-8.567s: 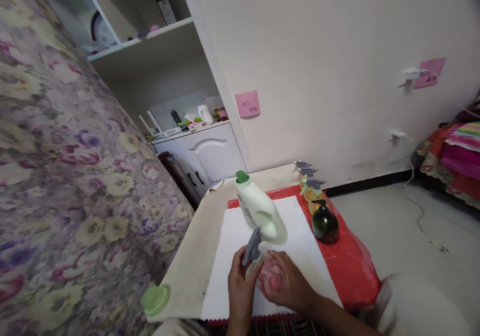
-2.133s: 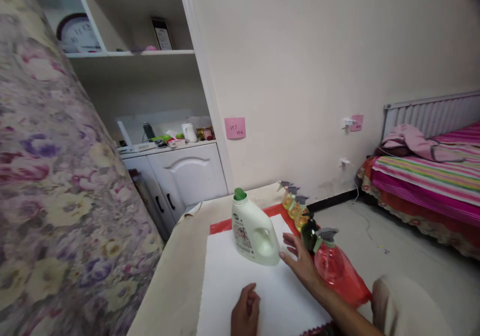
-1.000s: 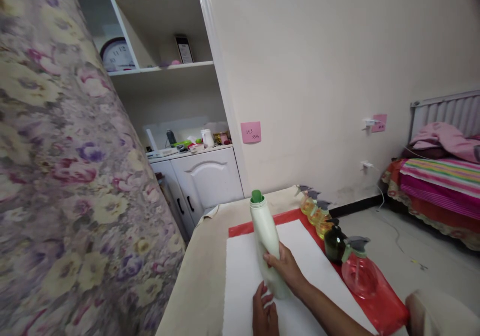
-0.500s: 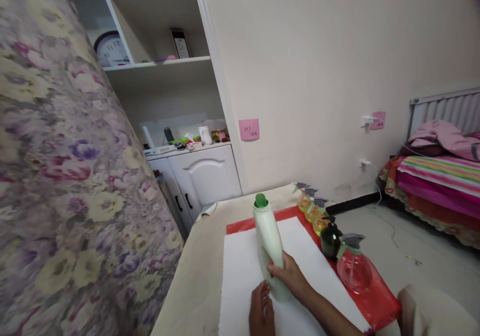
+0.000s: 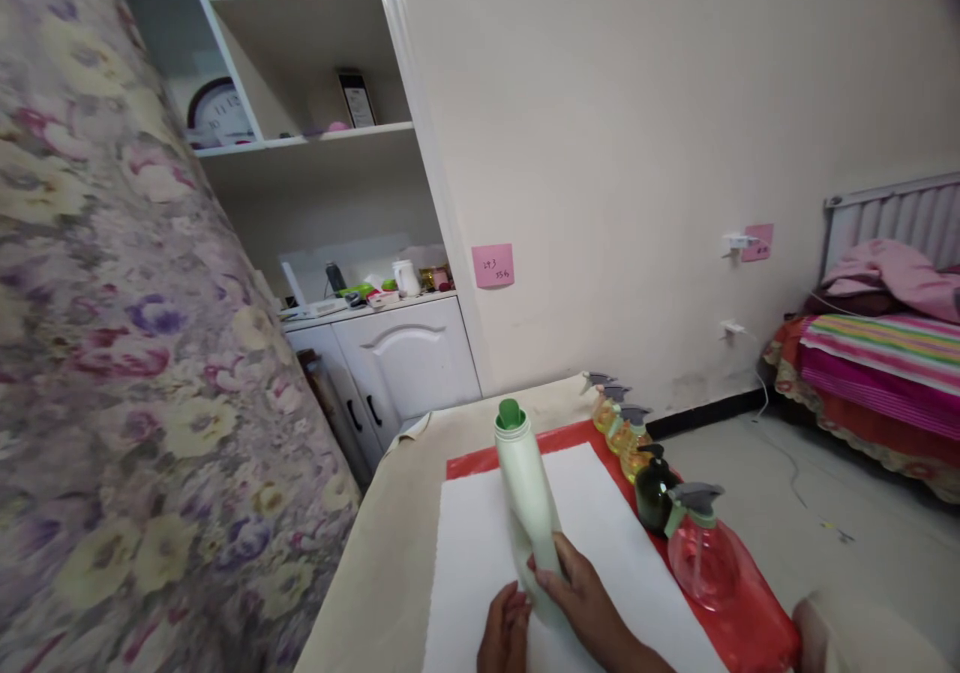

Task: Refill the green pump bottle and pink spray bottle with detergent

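Observation:
A pale green detergent bottle [image 5: 525, 483] with a green pouring spout in its open mouth tilts slightly left over a white sheet [image 5: 472, 543]. My right hand [image 5: 581, 588] is wrapped round its lower part from the right. My left hand [image 5: 504, 628] is beside the bottle's base with fingers curled together. Whether it touches the bottle, or has something small inside, is hidden. No cap shows on the bottle.
Along the right of the red mat [image 5: 750, 603] stand a red spray bottle [image 5: 703, 563], a dark green pump bottle [image 5: 655, 493] and several yellow spray bottles [image 5: 636, 461]. A floral curtain [image 5: 172, 353] hangs at left, by a white cabinet [image 5: 405, 353].
The detergent bottle, still in my right hand, has shifted a little down and left and leans more. My left hand has moved down and left with it. The view has shifted slightly.

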Motion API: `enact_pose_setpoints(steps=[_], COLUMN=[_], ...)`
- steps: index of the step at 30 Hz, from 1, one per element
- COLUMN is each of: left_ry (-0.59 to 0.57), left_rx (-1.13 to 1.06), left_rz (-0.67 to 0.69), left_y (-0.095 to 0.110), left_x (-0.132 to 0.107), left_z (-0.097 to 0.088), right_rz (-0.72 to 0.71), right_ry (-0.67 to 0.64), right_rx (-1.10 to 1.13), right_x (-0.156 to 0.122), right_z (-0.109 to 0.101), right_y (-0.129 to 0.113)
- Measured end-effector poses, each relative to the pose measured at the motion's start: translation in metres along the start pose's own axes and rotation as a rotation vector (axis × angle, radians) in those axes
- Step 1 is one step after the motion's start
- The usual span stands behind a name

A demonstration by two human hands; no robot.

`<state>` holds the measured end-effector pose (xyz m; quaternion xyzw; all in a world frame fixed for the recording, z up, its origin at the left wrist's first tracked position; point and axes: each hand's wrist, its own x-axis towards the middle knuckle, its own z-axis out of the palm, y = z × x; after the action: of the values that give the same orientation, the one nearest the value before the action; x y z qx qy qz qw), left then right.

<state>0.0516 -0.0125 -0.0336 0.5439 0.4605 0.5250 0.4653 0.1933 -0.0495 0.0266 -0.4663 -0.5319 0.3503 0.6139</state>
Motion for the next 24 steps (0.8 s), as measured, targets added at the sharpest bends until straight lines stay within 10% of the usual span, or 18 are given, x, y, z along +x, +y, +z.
enact_pose_setpoints(steps=[16, 24], left_ry=[-0.135, -0.083], left_rx=[0.135, 0.233], left_rz=[-0.027, 0.023], left_y=[-0.001, 0.009], left_x=[0.007, -0.02], left_z=[-0.009, 0.005], right_rz=[0.024, 0.158], right_ry=[0.011, 0.003], right_rx=[-0.109, -0.027], right_x=[-0.09, -0.09], right_z=[-0.062, -0.067], right_y=[0.06, 0.04])
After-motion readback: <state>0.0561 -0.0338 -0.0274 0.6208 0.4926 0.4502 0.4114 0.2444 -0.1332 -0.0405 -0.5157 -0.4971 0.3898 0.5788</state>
